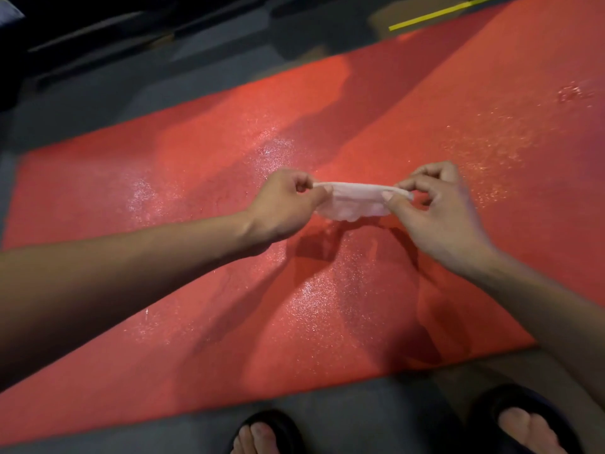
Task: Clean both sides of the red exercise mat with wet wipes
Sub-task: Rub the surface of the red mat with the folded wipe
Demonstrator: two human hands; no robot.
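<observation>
A red mat [196, 198] lies flat on a dark grey floor [82, 103], spreading out on every side beneath the two raised hands and glistening with wet patches. Past its far edge, well beyond the hands, a yellow line [432, 15] crosses the floor. On the near side, below the hands, two feet in black sandals [523, 417] stand on the floor just off the mat's edge.

Both hands are held above the middle of the mat. The left hand [281, 208] pinches one end of a wet wipe [355, 201] between thumb and curled fingers; the right hand [438, 211] pinches the other end the same way. The wipe is stretched between the two grips — bunched, its top edge taut, the rest sagging a little — and it hangs clear of the mat, casting a shadow on the surface underneath.
</observation>
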